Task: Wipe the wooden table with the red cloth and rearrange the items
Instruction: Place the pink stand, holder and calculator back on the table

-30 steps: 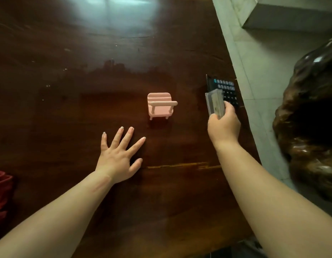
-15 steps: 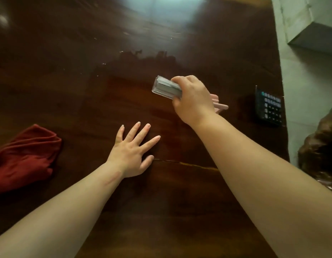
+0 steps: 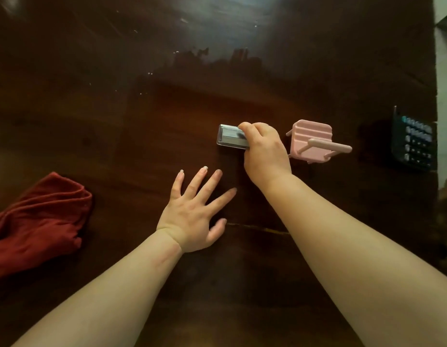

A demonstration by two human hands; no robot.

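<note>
On the dark wooden table (image 3: 242, 284), my right hand (image 3: 266, 152) grips a small clear plastic box (image 3: 231, 139) at the table's middle, low over the wood or touching it. Just right of that hand stands a pink chair-shaped holder (image 3: 313, 141). My left hand (image 3: 194, 211) lies flat with fingers spread, just in front of the box. The crumpled red cloth (image 3: 39, 224) rests at the left edge, apart from both hands.
A dark calculator (image 3: 414, 144) lies near the table's right edge. Beyond that edge is pale floor (image 3: 445, 78). A light crack line (image 3: 257, 229) runs in the wood under my right forearm.
My right hand has carried the clear box from beside the calculator leftward past the pink holder to the table's middle, and lowered it. My left hand has stayed flat.
</note>
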